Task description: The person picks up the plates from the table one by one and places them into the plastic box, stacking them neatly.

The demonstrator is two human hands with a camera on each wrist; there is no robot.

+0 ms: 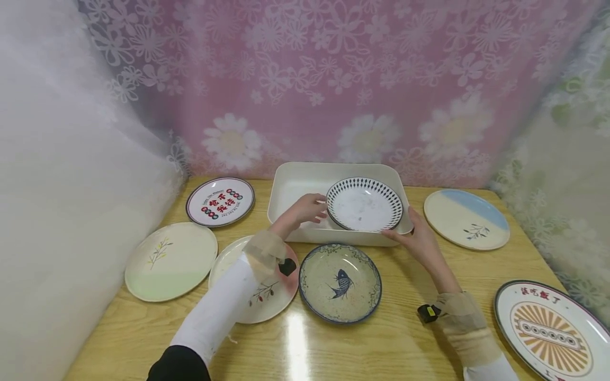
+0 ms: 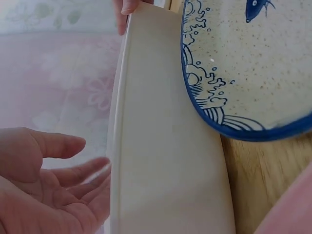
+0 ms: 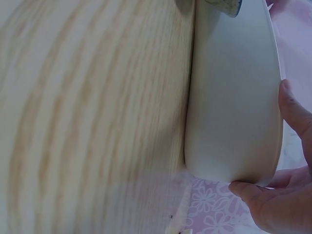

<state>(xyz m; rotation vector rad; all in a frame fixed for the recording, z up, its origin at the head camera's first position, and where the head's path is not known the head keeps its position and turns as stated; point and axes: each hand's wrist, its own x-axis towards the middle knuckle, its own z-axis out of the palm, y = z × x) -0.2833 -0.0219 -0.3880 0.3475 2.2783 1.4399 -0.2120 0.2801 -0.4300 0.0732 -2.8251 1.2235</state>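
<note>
A white plate with a black diamond border (image 1: 364,206) lies in the right part of a white rectangular bin (image 1: 297,235), its near edge at the bin's front rim. At the plate's left edge is my left hand (image 1: 307,209), fingers spread and holding nothing. The left wrist view shows this hand (image 2: 53,190) behind the bin's rim. My right hand (image 1: 419,238) grips the bin's front right corner. From the right wrist view, its thumb (image 3: 292,105) rests at the front rim and a finger (image 3: 246,190) presses the end wall.
In front of the bin sits a fish plate (image 1: 340,283). A pink-edged plate (image 1: 274,301) lies under my left forearm. Left are a green-edged plate (image 1: 171,259) and a red-lettered plate (image 1: 221,202); right, a blue-edged plate (image 1: 467,219) and a sunburst plate (image 1: 553,330).
</note>
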